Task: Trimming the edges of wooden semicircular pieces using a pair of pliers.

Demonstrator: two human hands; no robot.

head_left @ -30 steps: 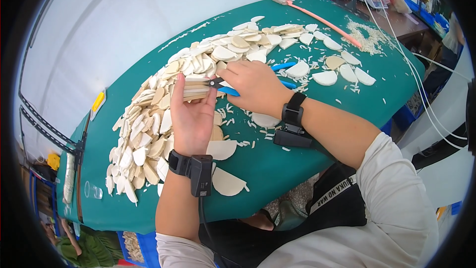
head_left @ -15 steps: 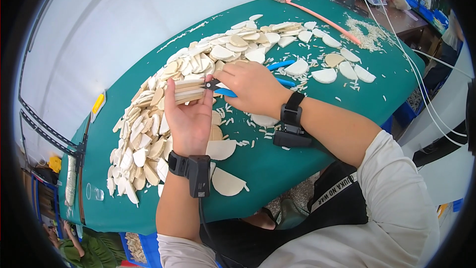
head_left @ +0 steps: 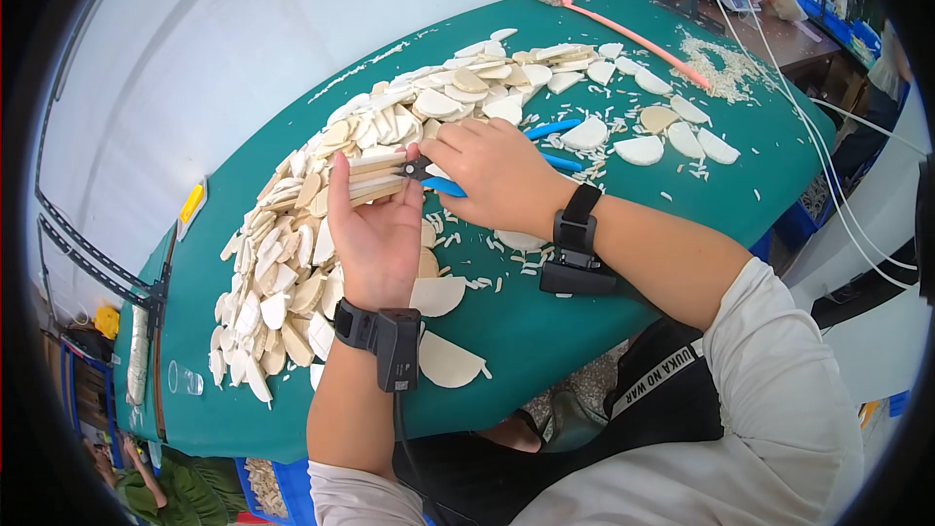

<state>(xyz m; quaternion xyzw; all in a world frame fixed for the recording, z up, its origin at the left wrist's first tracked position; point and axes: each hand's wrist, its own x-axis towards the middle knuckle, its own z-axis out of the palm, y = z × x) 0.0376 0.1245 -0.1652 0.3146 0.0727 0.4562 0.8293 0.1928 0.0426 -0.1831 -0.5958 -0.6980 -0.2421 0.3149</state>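
Note:
My left hand [head_left: 378, 239] is closed around a small stack of cream half-round foam-like pieces [head_left: 373, 178], their edges facing up. In my right hand [head_left: 506, 170] are blue-handled nippers [head_left: 563, 163], gripped with the fingers wrapped over the handles. The dark jaws touch the right end of the stack, by my left fingertips. Whether the jaws are biting into a piece is too small to tell. Behind and left of both hands spreads a big heap of similar half-round pieces [head_left: 292, 234].
Loose half-rounds [head_left: 639, 150] and small offcut strips lie right of the nippers on the green table [head_left: 545, 302]. Farther back is a pink-handled brush [head_left: 638, 39] beside a scrap heap [head_left: 726, 68]. A yellow-and-white cutter [head_left: 193, 203] and clear cup [head_left: 185, 378] sit at left.
Both hands have shifted very slightly to the right with the stack and the nippers. The grips look the same.

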